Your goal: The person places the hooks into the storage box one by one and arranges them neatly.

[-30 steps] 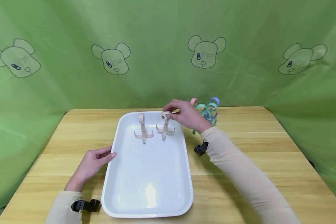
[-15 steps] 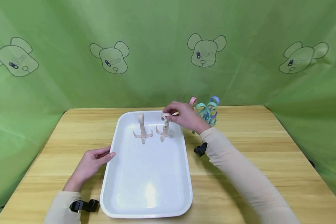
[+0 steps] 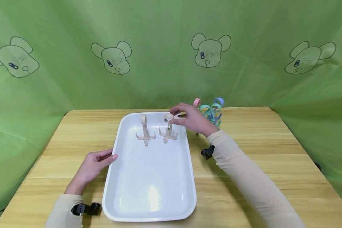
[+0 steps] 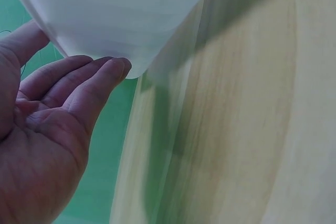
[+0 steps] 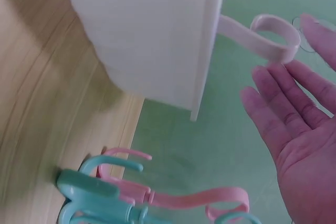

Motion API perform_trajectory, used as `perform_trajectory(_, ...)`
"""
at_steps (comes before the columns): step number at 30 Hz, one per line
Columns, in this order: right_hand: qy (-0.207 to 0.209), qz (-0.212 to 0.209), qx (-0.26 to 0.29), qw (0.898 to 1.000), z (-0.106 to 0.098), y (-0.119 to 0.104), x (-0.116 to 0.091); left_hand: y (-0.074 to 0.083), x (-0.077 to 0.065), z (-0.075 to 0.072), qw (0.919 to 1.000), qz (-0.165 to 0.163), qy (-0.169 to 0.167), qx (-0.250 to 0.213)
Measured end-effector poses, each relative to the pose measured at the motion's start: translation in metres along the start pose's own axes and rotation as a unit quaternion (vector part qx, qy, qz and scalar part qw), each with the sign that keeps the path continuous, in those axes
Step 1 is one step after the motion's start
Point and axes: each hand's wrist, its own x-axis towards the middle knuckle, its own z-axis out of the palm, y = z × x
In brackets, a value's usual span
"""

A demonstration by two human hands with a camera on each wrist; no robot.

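A white tray (image 3: 154,177) lies lengthwise on the wooden table. My left hand (image 3: 92,166) pinches its left rim, thumb over the edge and fingers against the outer wall (image 4: 121,19). Two beige hanging hooks with several prongs stand upright at the tray's far end, a left one (image 3: 145,136) and a right one (image 3: 167,135). Beside the right one's curled top (image 5: 283,53) is my right hand (image 3: 192,118). Its thumb and fingers are spread apart in the right wrist view, fingertips right at the curl and not closed round it.
Right of the tray, partly behind my right hand, stand more hooks: a pink one (image 5: 189,199), a teal one (image 5: 89,184) and a blue one (image 3: 218,101). A green curtain (image 3: 159,63) with printed bear heads hangs behind the table (image 3: 253,142).
My right hand has drawn slightly right and its fingers have loosened from the right beige hook's curl. That hook has turned a little; my left hand stays at the tray rim.
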Motion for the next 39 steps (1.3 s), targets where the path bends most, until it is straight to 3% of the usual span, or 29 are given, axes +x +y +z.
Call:
perform_trajectory(9, 0.046, -0.003, 0.016, 0.999, -0.014, -0.002, -0.013, 0.002, -0.002, -0.002, 0.9999, -0.009, -0.002, 0.009)
perform_trajectory(21, 0.086, 0.040, 0.051, 0.994, -0.034, 0.000, -0.028, -0.001, -0.001, -0.001, 0.9999, -0.012, -0.006, 0.003)
perform_trajectory(29, 0.139, 0.038, -0.005, 0.990, -0.053, 0.006, -0.037, 0.002, -0.001, -0.002, 0.9997, -0.020, -0.010, 0.002)
perform_trajectory(39, 0.221, 0.053, -0.025, 0.973, -0.086, 0.012, -0.050, 0.003, -0.002, 0.000, 0.9999, -0.011, -0.009, -0.003)
